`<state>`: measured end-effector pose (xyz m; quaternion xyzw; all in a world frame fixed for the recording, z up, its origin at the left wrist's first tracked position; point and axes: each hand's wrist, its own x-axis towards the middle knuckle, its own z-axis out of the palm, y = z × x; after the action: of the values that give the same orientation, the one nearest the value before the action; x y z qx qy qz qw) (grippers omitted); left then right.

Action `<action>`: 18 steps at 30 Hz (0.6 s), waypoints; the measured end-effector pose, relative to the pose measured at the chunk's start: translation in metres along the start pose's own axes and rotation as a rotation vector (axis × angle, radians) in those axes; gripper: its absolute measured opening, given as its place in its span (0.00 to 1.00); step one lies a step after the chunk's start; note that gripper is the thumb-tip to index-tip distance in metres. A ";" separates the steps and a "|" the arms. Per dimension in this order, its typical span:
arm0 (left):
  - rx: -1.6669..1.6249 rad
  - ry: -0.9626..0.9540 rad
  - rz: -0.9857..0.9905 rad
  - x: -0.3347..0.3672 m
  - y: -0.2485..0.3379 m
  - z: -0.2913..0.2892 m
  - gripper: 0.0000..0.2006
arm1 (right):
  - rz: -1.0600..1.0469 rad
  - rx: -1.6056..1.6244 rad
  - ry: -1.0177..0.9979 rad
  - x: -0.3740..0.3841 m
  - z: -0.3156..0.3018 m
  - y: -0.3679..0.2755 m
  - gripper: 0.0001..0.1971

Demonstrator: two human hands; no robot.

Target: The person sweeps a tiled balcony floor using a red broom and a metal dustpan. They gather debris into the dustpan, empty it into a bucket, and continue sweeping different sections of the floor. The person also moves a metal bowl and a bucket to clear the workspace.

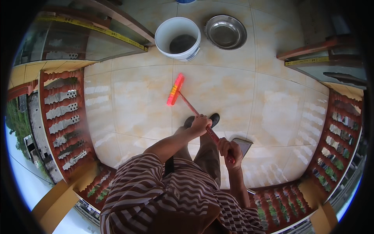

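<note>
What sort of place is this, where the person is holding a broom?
Most likely a balcony, perhaps of a home: red baluster railings line its sides, greenery and sky show beyond them, and the floor is tiled.

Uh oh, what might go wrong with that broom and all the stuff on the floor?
The white bucket stands just beyond the pink and orange broom head, so a big push forward might bump it. The red handle passes between the dark shoes in this view, so a foot might catch the broom. A grey, dustpan-like thing shows beside the right hand, so a step that way might kick it.
</note>
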<state>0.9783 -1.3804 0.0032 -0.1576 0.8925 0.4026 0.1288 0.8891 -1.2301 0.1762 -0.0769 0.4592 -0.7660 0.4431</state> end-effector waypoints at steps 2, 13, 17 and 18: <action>-0.105 -0.073 0.074 0.026 0.070 0.030 0.08 | 0.007 -0.111 0.095 -0.029 -0.012 -0.060 0.25; -0.159 -0.384 0.361 0.074 0.151 0.045 0.25 | 0.926 -0.574 0.376 -0.058 -0.075 -0.098 0.40; -1.090 -0.317 -0.424 0.126 0.025 0.003 0.42 | 1.086 -0.585 0.509 -0.052 -0.097 -0.041 0.20; -1.298 -0.164 -0.562 0.146 -0.022 -0.004 0.41 | 1.109 -0.561 0.534 -0.049 -0.096 -0.032 0.17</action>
<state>0.8529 -1.4234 -0.0610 -0.3957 0.3855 0.8151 0.1745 0.8483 -1.1268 0.1612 0.2500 0.7059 -0.2696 0.6054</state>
